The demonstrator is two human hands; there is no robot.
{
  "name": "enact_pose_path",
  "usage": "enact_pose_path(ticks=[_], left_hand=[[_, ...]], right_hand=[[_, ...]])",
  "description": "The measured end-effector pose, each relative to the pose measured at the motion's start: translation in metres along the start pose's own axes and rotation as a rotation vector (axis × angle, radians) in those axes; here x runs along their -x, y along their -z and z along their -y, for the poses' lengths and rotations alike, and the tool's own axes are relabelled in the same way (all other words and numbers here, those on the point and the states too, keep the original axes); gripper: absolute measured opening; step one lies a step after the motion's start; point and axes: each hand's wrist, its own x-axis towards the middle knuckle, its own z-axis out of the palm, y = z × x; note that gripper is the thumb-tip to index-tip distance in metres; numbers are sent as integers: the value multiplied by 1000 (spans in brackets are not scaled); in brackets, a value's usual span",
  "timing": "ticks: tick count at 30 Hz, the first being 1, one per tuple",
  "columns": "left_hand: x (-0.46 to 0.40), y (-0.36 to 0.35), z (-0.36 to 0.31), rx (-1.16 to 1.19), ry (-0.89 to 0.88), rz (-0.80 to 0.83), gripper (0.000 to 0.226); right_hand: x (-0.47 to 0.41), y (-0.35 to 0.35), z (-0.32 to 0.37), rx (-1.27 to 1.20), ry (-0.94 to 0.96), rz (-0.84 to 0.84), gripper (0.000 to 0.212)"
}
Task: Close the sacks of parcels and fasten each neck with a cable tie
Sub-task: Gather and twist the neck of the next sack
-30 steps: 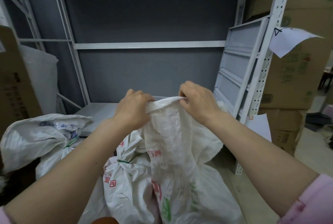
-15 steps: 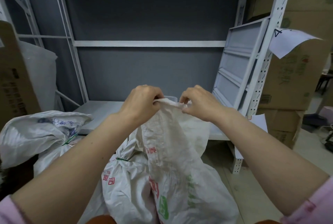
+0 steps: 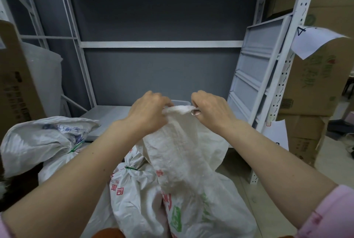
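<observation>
White woven sack (image 3: 178,153), crumpled, red and green print low down; neck pulled upright, untied. Left hand (image 3: 151,112) and right hand (image 3: 208,106) grips both pinching top hem.

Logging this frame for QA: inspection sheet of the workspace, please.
Surface: grey low shelf behind the sacks; floor at right.
Job's things: open sack, neck not yet tied; two sacks fastened with green ties, tied sack and left sack.
Clutter: clear tub on the shelf, mostly hidden.
Hands: left hand and right hand both grip the open sack's top edge.
Cables: nothing seen.
Surroundings: white racking, cardboard boxes, paper label.
</observation>
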Motion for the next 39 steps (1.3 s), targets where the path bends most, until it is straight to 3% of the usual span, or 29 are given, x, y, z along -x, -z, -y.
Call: enact_pose_path(ticks=[3,6,7,9,11,14,19,27,30,33,35,39], left_hand=[[-7,6,-18,299,3,41,31],[-18,2,-22,368,45,91,22],[-20,-1,-21,337,54,89,18],[-21,-5,-21,227,54,56,4],[-20,-10,-19,92,27,25,10],[-14,-15,-17,44,-44,-3,16],[-11,-15,-13,80,-105,-56,22],[-6,-18,-12,189,-126,-13,17],[-6,-20,-13,171,-79,-2,24],[-6,-23,-17,108,0,94,23],[-7,-21,-23,169,52,147,16],[-14,-11,-33,386,133,165,33]], right_hand=[[3,-7,6,-13,68,-187,27],[4,-8,11,-28,69,-264,28],[3,-8,11,-57,39,-202,26],[0,-3,6,-254,-54,93,24],[-3,6,-5,-516,-130,305,32],[-9,16,-17,-570,-114,334,43],[-11,3,-10,-409,-73,407,16],[3,-16,-4,-290,-46,391,17],[3,-15,-6,-192,-60,237,22],[7,-16,-1,10,33,44,8],[14,-21,1,103,98,-43,18],[22,-24,-2,67,197,-196,31]])
